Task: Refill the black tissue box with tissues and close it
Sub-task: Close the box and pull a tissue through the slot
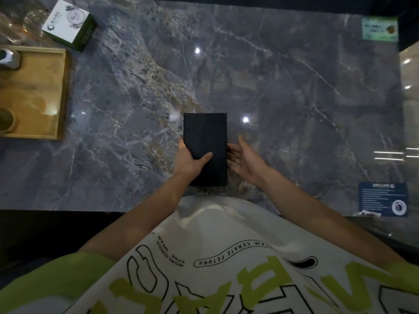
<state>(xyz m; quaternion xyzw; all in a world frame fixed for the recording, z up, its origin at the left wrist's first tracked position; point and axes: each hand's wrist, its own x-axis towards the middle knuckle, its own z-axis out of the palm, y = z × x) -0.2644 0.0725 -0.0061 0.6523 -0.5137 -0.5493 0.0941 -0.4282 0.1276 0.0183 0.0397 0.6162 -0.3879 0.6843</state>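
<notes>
The black tissue box [205, 132] is a flat dark rectangle lying lengthwise over the near middle of the grey marble table [272, 87]. My left hand [191, 158] grips its left edge, thumb across the top face. My right hand [246, 158] is at the box's right side with fingers spread, fingertips touching or nearly touching the edge. The visible face of the box shows no opening. A white and green tissue pack [70, 24] lies at the far left corner of the table.
A wooden tray [61, 91] holding a metal item and a round cup stands at the left edge. A green card [379, 29] sits at the far right, a blue card [383, 199] at the near right. Clear glassware [20, 26] stands far left.
</notes>
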